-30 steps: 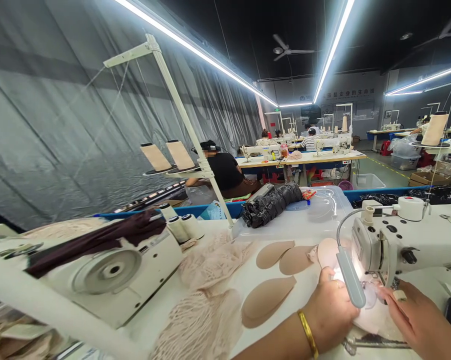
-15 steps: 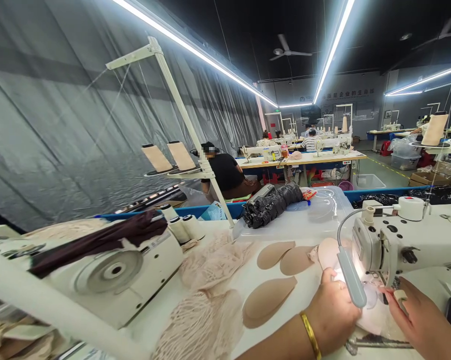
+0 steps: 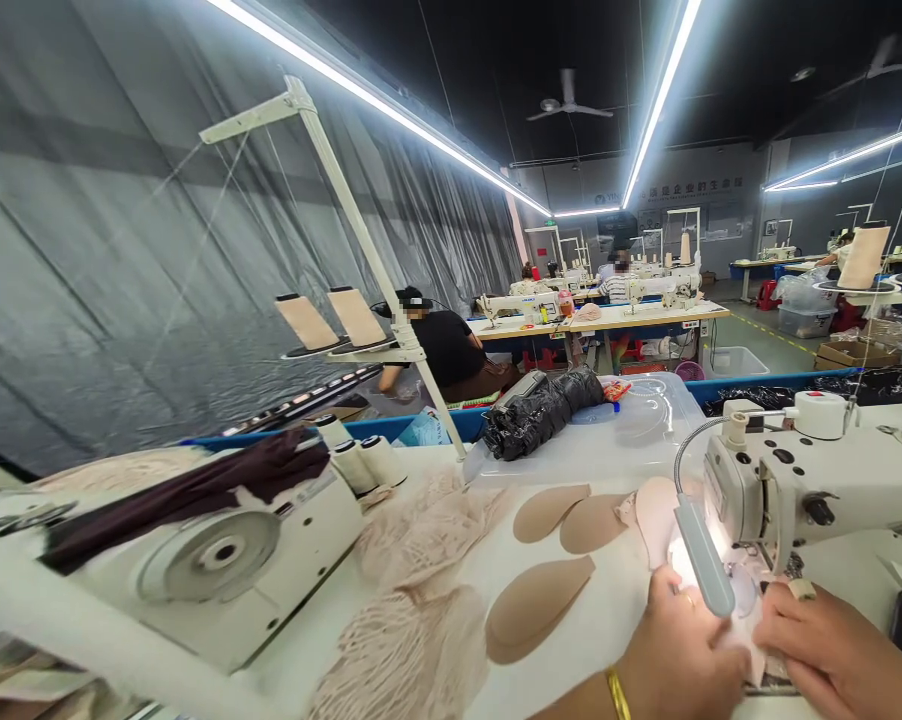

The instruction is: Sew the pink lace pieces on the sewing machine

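Bright tube lights (image 3: 391,110) cross a dark ceiling above your workshop, and a grey curtain (image 3: 121,200) hangs down the left side; your white table (image 3: 608,610) fills the lower part of the view. At its near side, toward the right, your left hand (image 3: 680,650) lies bent over pale fabric (image 3: 751,635), fingers curled downward; their undersides are hidden, so you cannot tell whether that grip pinches or only presses. Your right hand (image 3: 833,640) has its grip drawn small, thumb and fingertips together at the right side of the same fabric; the fabric lies between your two hands, below the head of a sewing machine (image 3: 811,490). Just above your left hand hangs a grey lamp (image 3: 704,560), its light falling on the work; left of that hand, three beige cups (image 3: 537,610) lie apart from it on the table, two of them overlapping. Farther left, lacy fabric (image 3: 413,650) spreads in heaps; toward the table's far edge, a black plastic bundle (image 3: 541,410) rests on a clear plastic container (image 3: 646,440); at the table's left side, dark cloth (image 3: 211,490) drapes over a second machine (image 3: 301,560); beyond the far edge sits a person in black (image 3: 443,345).
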Motion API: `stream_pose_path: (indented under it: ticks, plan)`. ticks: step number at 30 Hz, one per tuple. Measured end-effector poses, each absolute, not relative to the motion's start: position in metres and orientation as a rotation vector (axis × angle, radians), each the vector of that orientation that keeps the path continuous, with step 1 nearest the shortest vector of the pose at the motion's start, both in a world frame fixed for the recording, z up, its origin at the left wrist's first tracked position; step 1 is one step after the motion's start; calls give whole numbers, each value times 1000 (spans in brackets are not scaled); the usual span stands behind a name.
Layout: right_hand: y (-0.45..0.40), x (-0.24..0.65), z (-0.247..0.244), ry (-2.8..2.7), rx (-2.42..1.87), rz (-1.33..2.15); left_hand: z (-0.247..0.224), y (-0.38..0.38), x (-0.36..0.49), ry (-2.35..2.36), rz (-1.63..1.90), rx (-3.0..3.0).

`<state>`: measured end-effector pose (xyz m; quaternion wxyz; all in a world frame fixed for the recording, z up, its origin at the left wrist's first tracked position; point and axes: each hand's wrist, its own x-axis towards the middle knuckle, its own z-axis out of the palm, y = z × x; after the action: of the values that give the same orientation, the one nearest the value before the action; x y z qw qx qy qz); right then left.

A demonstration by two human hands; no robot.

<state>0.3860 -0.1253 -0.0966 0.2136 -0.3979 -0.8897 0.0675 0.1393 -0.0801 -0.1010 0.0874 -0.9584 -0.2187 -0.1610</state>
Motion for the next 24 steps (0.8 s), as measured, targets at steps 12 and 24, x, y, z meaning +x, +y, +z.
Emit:
stream_pose_path:
  ticks: [12, 24]
  plan:
    - [-122, 385, -110, -2542, -1241, 282, -97, -77, 138, -503, -720, -2737]
    - [-115, 377, -108, -2360, -1225, 35, -63, -54, 123, -590, -424, -2960]
